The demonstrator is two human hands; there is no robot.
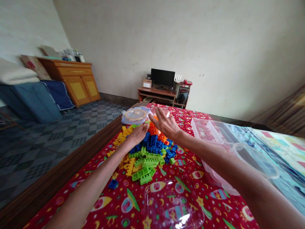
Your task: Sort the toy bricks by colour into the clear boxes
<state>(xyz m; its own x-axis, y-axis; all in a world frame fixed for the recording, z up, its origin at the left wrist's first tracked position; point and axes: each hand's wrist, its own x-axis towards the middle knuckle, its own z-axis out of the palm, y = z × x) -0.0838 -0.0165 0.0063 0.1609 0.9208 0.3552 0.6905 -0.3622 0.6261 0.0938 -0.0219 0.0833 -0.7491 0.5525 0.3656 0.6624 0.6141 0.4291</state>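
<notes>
A heap of plastic building bricks (146, 152) in yellow, green, blue and orange lies on a red patterned cloth (209, 203). My left hand (137, 133) rests palm down on the heap's far left side, fingers curled onto the bricks; whether it grips one is hidden. My right hand (165, 122) hovers over the orange bricks (158, 133) at the back of the heap, fingers stretched out and apart, holding nothing.
A clear lid (172, 203) lies near me on the cloth. Clear plastic containers (221, 140) stand at the right. Another clear lid (135, 115) sits beyond the heap. A lone blue brick (113, 183) lies apart. The wooden bed edge (71, 165) runs along the left.
</notes>
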